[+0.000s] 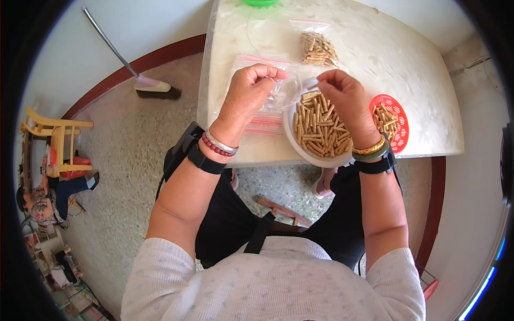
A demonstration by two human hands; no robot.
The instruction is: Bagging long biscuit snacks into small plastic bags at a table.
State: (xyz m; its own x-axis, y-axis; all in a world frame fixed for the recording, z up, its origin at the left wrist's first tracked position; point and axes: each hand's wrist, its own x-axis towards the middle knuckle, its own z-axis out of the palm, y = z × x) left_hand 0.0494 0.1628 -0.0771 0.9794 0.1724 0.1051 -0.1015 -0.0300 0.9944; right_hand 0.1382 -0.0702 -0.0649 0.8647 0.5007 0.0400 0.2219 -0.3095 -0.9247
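My left hand (pixel 253 86) pinches the edge of a clear plastic bag (pixel 288 91), whose rounded mouth points to the right. Between the thumb and fingers of my right hand (pixel 343 94) is a short tan stick piece (pixel 313 86). It is held a little right of the bag, above the far rim of a white bowl (pixel 290 138). Many similar cut sticks (pixel 321 130) lie in that bowl, at the table's front edge. Beneath my left hand are flat zip bags with red seal lines (pixel 263 128). My right hand partly hides the bowl.
A filled zip bag (pixel 319 48) lies farther back on the table (pixel 385 52). A red plastic basket (pixel 401 134) with more sticks stands right of my right wrist. At the far edge is a green object (pixel 260 2). A broom (pixel 156 88) leans left; another person sits beyond.
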